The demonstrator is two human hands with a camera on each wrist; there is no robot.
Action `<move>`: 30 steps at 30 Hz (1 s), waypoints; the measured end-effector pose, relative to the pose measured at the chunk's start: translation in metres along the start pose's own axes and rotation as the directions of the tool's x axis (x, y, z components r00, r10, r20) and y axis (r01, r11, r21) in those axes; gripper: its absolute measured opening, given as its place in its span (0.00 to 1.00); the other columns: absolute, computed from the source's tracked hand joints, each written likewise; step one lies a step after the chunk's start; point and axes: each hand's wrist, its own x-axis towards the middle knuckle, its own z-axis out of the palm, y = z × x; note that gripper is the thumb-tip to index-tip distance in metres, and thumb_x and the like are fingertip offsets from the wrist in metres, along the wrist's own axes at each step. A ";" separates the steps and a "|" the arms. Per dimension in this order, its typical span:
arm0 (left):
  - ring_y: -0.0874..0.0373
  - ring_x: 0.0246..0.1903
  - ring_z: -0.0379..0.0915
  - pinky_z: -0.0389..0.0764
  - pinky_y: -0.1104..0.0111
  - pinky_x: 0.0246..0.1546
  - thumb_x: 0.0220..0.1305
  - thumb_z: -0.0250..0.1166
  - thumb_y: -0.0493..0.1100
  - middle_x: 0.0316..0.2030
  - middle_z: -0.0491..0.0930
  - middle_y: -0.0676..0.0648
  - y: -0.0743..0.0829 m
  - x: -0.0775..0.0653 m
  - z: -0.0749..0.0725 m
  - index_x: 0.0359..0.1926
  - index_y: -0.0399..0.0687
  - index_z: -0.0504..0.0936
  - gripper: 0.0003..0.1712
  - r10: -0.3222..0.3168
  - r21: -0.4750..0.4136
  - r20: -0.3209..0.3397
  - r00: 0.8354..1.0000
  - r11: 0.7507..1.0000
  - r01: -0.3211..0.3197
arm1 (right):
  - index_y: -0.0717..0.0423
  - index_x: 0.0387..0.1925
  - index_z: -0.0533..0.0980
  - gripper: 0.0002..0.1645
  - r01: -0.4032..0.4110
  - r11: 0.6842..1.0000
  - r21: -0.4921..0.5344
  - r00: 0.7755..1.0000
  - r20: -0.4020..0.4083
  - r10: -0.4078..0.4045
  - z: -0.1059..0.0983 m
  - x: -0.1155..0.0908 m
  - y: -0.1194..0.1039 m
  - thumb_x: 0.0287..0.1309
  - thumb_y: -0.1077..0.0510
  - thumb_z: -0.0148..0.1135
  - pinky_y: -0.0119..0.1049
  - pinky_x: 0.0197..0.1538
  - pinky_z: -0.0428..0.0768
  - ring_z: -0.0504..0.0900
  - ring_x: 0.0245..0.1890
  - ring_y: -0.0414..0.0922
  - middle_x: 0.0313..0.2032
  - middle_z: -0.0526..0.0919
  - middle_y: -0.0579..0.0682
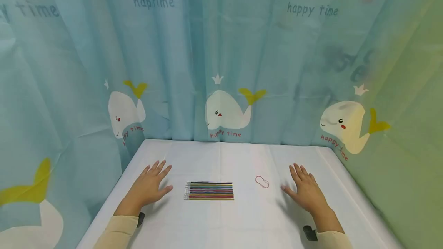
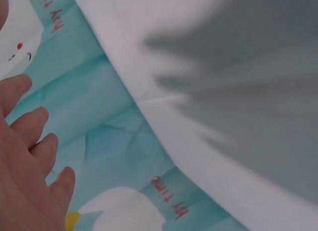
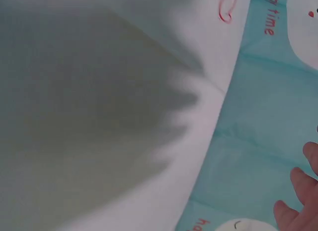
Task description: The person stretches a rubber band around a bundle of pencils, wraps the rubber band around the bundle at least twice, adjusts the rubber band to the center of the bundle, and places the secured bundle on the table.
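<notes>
Several thin pencils (image 1: 209, 191) in various colours lie side by side in a flat row on the white table, their pale ends to the left. To their right is a loose red rubber band (image 1: 262, 181), also seen in the right wrist view as a red loop (image 3: 227, 8). My left hand (image 1: 147, 185) is spread over the table left of the pencils, holding nothing. Right of the rubber band, my right hand (image 1: 306, 191) is likewise spread and holds nothing. Fingers of the left hand (image 2: 30, 156) and right hand (image 3: 300, 191) show at the wrist views' edges.
A white cloth covers the table (image 1: 221, 226). Behind and at both sides hangs a blue-green curtain (image 1: 187, 68) with printed whales, close to the table's back edge. Each wrist carries a dark device, one by the left sleeve (image 1: 117, 228), one by the right sleeve (image 1: 333, 239).
</notes>
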 end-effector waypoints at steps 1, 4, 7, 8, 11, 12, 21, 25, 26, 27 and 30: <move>0.38 0.69 0.52 0.52 0.42 0.64 0.62 0.62 0.61 0.69 0.61 0.37 0.000 0.000 0.001 0.68 0.44 0.68 0.40 0.000 0.000 0.008 1.000 1.000 0.000 | 0.65 0.71 0.56 0.54 0.002 1.000 -0.003 1.000 -0.004 -0.002 0.003 0.001 -0.002 0.59 0.32 0.58 0.63 0.66 0.49 0.51 0.70 0.65 0.71 0.55 0.66; 0.37 0.69 0.53 0.53 0.41 0.64 0.61 0.63 0.61 0.69 0.62 0.36 0.001 -0.001 0.006 0.68 0.43 0.69 0.41 0.000 -0.001 0.036 0.999 1.000 0.000 | 0.65 0.70 0.59 0.54 0.017 1.000 -0.019 1.000 -0.010 -0.017 0.014 0.002 -0.009 0.57 0.32 0.61 0.63 0.65 0.53 0.54 0.70 0.65 0.70 0.58 0.66; 0.37 0.68 0.54 0.54 0.41 0.63 0.60 0.64 0.62 0.68 0.63 0.36 0.003 -0.004 0.012 0.67 0.43 0.69 0.41 0.003 -0.002 0.067 0.998 1.000 -0.003 | 0.65 0.69 0.60 0.53 0.046 0.999 -0.015 0.999 -0.002 -0.046 0.024 0.001 -0.018 0.55 0.33 0.63 0.62 0.64 0.55 0.57 0.69 0.64 0.69 0.60 0.65; 0.37 0.68 0.55 0.54 0.41 0.63 0.60 0.64 0.62 0.68 0.63 0.36 0.005 -0.005 0.014 0.68 0.44 0.69 0.41 0.004 -0.005 0.079 0.997 1.000 -0.004 | 0.66 0.69 0.61 0.53 0.058 0.998 -0.012 0.998 -0.002 -0.058 0.027 0.002 -0.022 0.55 0.34 0.64 0.62 0.64 0.56 0.57 0.68 0.64 0.69 0.61 0.65; 0.36 0.66 0.58 0.58 0.43 0.62 0.60 0.64 0.62 0.66 0.65 0.35 0.010 -0.003 0.018 0.67 0.43 0.69 0.41 0.016 -0.035 0.123 0.992 0.999 -0.012 | 0.65 0.68 0.63 0.51 0.086 0.996 0.004 0.996 -0.001 -0.086 0.032 0.005 -0.032 0.54 0.37 0.66 0.61 0.64 0.58 0.59 0.68 0.63 0.68 0.63 0.64; 0.36 0.65 0.59 0.59 0.44 0.62 0.60 0.63 0.62 0.66 0.66 0.35 0.012 -0.001 0.019 0.67 0.43 0.69 0.41 0.020 -0.047 0.139 0.990 0.999 -0.014 | 0.65 0.68 0.64 0.50 0.093 0.996 0.011 0.996 0.005 -0.093 0.033 0.007 -0.035 0.54 0.37 0.67 0.61 0.64 0.58 0.59 0.68 0.63 0.68 0.63 0.63; 0.39 0.62 0.66 0.63 0.45 0.60 0.54 0.67 0.63 0.60 0.74 0.37 0.028 0.021 0.027 0.62 0.40 0.74 0.42 -0.023 -0.106 0.256 0.966 0.993 0.052 | 0.66 0.64 0.69 0.47 0.156 0.986 0.055 0.981 0.104 -0.161 0.043 0.034 -0.063 0.55 0.36 0.65 0.55 0.64 0.62 0.65 0.66 0.59 0.63 0.71 0.61; 0.42 0.60 0.69 0.66 0.47 0.59 0.49 0.70 0.63 0.57 0.76 0.39 0.033 0.030 0.036 0.59 0.38 0.77 0.43 -0.003 -0.091 0.272 0.962 0.995 0.029 | 0.64 0.63 0.70 0.46 0.172 0.984 0.054 0.974 0.143 -0.178 0.050 0.043 -0.072 0.54 0.35 0.65 0.54 0.63 0.64 0.67 0.65 0.59 0.62 0.72 0.60; 0.42 0.59 0.70 0.67 0.48 0.58 0.48 0.71 0.63 0.56 0.77 0.40 0.035 0.033 0.038 0.58 0.38 0.77 0.44 0.009 -0.092 0.266 0.964 0.996 0.016 | 0.64 0.63 0.71 0.46 0.176 0.982 0.062 0.971 0.154 -0.184 0.051 0.045 -0.075 0.54 0.35 0.65 0.53 0.63 0.65 0.68 0.64 0.59 0.62 0.73 0.60; 0.43 0.58 0.71 0.68 0.50 0.58 0.46 0.72 0.64 0.55 0.78 0.41 0.036 0.036 0.040 0.57 0.38 0.78 0.44 0.018 -0.082 0.261 0.965 0.997 0.004 | 0.63 0.63 0.71 0.45 0.185 0.981 0.067 0.967 0.164 -0.193 0.053 0.048 -0.077 0.54 0.35 0.65 0.53 0.62 0.66 0.68 0.64 0.59 0.62 0.73 0.59; 0.45 0.56 0.73 0.69 0.52 0.57 0.43 0.74 0.64 0.54 0.79 0.42 0.039 0.046 0.044 0.55 0.37 0.80 0.45 0.040 -0.091 0.256 0.966 0.996 -0.017 | 0.60 0.63 0.71 0.45 0.210 0.974 0.091 0.956 0.189 -0.223 0.058 0.058 -0.086 0.54 0.34 0.65 0.52 0.61 0.68 0.71 0.62 0.57 0.60 0.75 0.58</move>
